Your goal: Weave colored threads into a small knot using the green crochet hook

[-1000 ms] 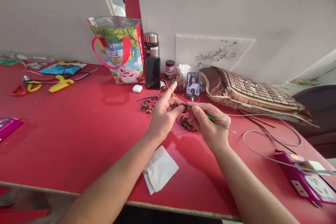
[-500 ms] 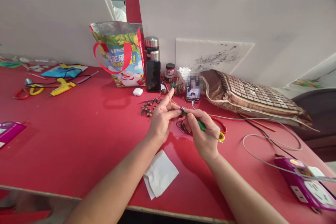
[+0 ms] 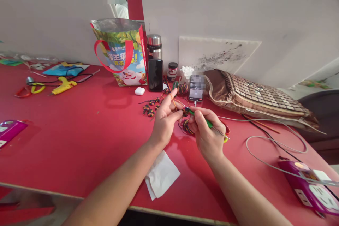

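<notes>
My left hand point(image 3: 165, 122) pinches a small multicoloured knotted piece point(image 3: 186, 111) between thumb and fingers, with an orange thread point(image 3: 173, 101) looped over the raised index finger. My right hand point(image 3: 208, 136) grips a green-handled crochet hook point(image 3: 209, 124), its tip meeting the piece at my left fingertips. A tangle of coloured thread point(image 3: 186, 126) lies on the red table point(image 3: 79, 130) just under both hands. Several small finished knotted pieces point(image 3: 150, 107) lie to the left of my left hand.
A white folded tissue point(image 3: 161, 176) lies near the front edge. At the back stand a printed gift bag point(image 3: 120, 54), a steel flask point(image 3: 154, 45), a dark phone point(image 3: 155, 75), a lit phone point(image 3: 196, 90), a brown bag point(image 3: 254, 95). A purple power strip point(image 3: 312, 190) sits right; a yellow glue gun point(image 3: 63, 85) left.
My right hand has drawn in closer to the left and tilted the hook more steeply. The view shifted slightly; the hands stay over the same spot.
</notes>
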The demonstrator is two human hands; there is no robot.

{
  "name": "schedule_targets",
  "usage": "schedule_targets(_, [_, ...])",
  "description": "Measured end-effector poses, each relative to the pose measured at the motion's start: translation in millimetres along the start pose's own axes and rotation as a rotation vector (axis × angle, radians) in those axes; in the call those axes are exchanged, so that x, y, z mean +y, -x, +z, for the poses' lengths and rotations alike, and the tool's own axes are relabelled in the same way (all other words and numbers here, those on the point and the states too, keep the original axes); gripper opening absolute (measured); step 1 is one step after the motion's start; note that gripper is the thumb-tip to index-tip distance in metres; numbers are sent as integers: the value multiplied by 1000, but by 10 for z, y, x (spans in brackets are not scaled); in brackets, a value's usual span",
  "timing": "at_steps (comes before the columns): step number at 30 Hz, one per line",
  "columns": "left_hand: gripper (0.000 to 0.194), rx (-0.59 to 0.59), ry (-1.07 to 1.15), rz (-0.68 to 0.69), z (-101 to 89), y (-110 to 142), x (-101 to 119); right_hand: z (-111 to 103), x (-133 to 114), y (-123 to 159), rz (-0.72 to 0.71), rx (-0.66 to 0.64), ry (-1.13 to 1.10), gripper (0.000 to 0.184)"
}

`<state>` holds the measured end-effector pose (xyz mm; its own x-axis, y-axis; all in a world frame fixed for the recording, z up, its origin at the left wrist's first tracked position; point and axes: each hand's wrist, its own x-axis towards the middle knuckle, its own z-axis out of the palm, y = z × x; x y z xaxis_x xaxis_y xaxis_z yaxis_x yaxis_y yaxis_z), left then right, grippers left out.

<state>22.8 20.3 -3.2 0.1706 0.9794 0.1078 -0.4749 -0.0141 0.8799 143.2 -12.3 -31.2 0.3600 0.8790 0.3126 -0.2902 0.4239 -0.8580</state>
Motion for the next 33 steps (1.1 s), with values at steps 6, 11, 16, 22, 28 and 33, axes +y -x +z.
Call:
schedule_targets(6, [72,-27,-125,51,18,26,30,-8,-28,-7,-9,9,169,29])
schedule_targets(11, [73,-28,-192,60,26,49,1,-35,19,44,-76,-6,289,21])
schedule_targets(16, [87,-20,36,-85,12,30,-40,-90,7,85,-282,-79,451,16])
schedule_targets(22, [92,-54,-13,-56,-14,23,-45,-133,-57,25,-305,-154,494,14])
schedule_targets(28, [83,-83,-111,23,-14,-20,-7,-76,-33,4,-115,-65,334,24])
schedule_targets(33, [86,-92,-106,-26,7,-118,-2,-40,-43,-37,-33,25,220,30])
